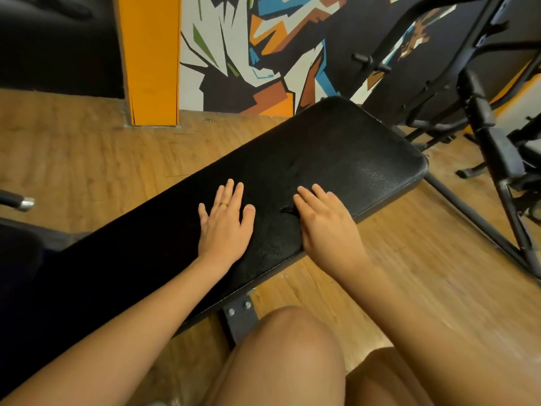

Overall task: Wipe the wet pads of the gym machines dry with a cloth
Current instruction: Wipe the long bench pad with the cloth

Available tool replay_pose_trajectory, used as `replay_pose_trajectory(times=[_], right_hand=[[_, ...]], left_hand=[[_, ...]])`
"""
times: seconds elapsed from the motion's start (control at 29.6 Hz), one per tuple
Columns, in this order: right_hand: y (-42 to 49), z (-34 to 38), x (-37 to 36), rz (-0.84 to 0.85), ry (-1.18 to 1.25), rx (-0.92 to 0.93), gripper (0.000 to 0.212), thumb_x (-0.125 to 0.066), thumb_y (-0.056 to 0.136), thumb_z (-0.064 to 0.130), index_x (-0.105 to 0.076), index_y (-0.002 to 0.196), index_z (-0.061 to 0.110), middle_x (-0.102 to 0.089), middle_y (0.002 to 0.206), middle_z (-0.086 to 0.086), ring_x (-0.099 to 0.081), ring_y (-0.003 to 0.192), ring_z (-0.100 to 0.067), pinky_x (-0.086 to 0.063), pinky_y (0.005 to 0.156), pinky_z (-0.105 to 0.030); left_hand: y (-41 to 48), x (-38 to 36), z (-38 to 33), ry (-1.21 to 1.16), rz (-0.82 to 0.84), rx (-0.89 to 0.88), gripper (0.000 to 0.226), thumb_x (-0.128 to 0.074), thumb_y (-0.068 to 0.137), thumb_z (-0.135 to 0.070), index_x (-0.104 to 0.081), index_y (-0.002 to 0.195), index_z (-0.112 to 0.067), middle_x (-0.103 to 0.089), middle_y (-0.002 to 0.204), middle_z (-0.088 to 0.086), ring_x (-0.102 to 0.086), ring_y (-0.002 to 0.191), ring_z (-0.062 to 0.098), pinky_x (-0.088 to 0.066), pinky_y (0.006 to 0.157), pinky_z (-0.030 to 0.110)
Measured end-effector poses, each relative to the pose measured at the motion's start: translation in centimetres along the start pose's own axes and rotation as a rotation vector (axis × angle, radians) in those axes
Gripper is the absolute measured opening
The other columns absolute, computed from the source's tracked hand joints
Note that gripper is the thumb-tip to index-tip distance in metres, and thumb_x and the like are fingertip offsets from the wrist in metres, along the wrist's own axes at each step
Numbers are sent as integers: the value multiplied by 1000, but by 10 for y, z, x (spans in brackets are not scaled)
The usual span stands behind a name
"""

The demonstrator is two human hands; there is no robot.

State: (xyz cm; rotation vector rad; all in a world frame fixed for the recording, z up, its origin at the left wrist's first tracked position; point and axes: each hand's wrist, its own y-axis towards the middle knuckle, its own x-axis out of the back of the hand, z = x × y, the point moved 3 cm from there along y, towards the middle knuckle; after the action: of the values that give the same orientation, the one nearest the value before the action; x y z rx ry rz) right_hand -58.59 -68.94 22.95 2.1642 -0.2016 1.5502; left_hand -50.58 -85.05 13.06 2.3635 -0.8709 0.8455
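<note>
Floor of wood-look planks point(87, 159) fills most of the view and meets a wall with an angular mural point(248, 54) and an orange column point(152, 60). Across it runs the long black pad point(336, 148) of a gym bench, slanting from lower left to upper right. Its lower left end sinks into shadow and is cut off by the frame edge. Black machine frames point(483, 127) on the right are only partly in view. Bare knees point(287, 361) sit at the bottom. Both hands lie flat on the pad with fingers straight: the left hand point(225, 227), wearing a ring point(224, 204), and the right hand point(325, 224). A small dark fold point(288, 209) peeks out beside the right hand; I cannot tell whether it is the cloth.
</note>
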Motion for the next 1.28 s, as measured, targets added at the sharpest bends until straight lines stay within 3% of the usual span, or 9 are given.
replay_pose_trajectory(times=[0.14,0.3,0.44,0.57,0.68,0.84,1.01,1.15,1.28], right_hand=[[3,-8,8,21,185,-16,52,-56,97,13,-47,148,11,-49,152,-7,-37,146,-30,-30,120,-46],[-3,-13,15,66,310,-10,74,-60,96,32,-25,159,18,-30,164,1,-11,156,-21,9,123,-45],[-10,-30,21,177,349,54,93,-63,89,48,-14,162,19,-12,169,5,5,156,-14,17,122,-43],[-18,-58,48,296,538,62,84,-63,94,28,-16,162,21,-13,164,14,8,151,2,16,122,-29],[-14,-98,63,208,418,-29,61,-48,104,9,-25,160,19,-23,163,9,0,148,2,9,120,-24],[36,-100,48,155,251,-32,52,-43,105,15,-33,157,14,-36,161,-2,-16,155,-21,-1,124,-42],[78,-64,17,247,86,-10,51,-39,106,27,-35,155,13,-29,164,-8,-15,155,-28,-5,124,-54],[69,-53,-1,129,-78,-9,54,-33,106,35,-38,152,8,-34,161,-13,-23,152,-31,-16,123,-52],[68,-53,-1,115,-89,-14,55,-35,104,35,-40,152,8,-36,160,-12,-26,151,-30,-18,122,-51]], left_hand=[[-2,4,0,-68,28,13,56,-27,108,-43,-24,160,-23,-12,169,-1,-2,156,12,1,124,54],[-13,20,-33,-318,13,-25,51,-30,109,-33,-30,158,-20,-17,168,-2,-4,155,7,1,125,46],[-30,17,-71,-378,79,-76,51,-29,110,-34,-26,159,-22,-15,168,-7,1,149,-4,4,124,39],[-40,7,-102,-432,129,-134,52,-28,110,-35,-22,160,-23,-13,168,-9,3,143,-10,6,124,36],[-46,-13,-128,-360,174,-197,57,-30,108,-42,-17,161,-24,-6,170,-4,7,153,4,6,126,41],[-43,-25,-146,-91,114,-189,63,-32,108,-42,-13,162,-14,0,170,10,7,156,23,-1,126,42],[-59,-7,-96,-174,81,-116,55,-29,110,-30,-17,161,-13,-7,170,3,1,156,13,-15,126,35],[-32,4,-41,-97,53,91,52,-31,109,-26,-24,159,-11,-12,169,6,-1,156,21,-10,126,43],[31,-2,-60,-136,35,15,52,-36,109,-29,-29,157,-9,-17,168,10,-3,156,26,-8,125,44]])
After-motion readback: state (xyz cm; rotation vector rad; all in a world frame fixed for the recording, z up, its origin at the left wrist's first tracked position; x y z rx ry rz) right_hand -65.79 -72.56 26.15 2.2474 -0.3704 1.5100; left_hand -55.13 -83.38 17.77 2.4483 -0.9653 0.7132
